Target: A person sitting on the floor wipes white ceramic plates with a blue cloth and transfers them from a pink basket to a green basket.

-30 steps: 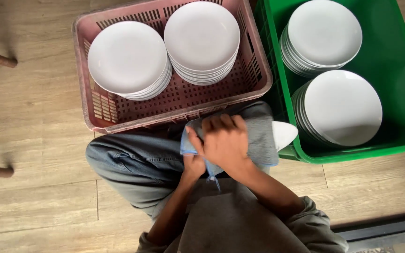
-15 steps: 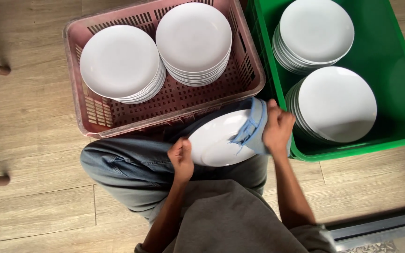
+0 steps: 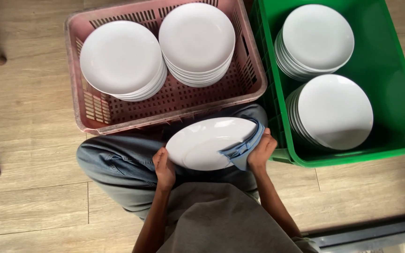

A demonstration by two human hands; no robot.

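Head view: wiping step in hand, judging by the cloth on the rim. White plate (image 3: pixel 207 143) held over the lap, just short of the pink crate (image 3: pixel 97 115). Left hand (image 3: pixel 164 168), grip pinching the plate's near-left edge. Right hand (image 3: pixel 261 152), grip pressing a blue cloth (image 3: pixel 241 149) against the right rim. Stacked plates (image 3: pixel 333 110) waiting in the green crate (image 3: pixel 399 112) beside. Next move likely calling for a steady left hold and a firm sweep of cloth across the face.
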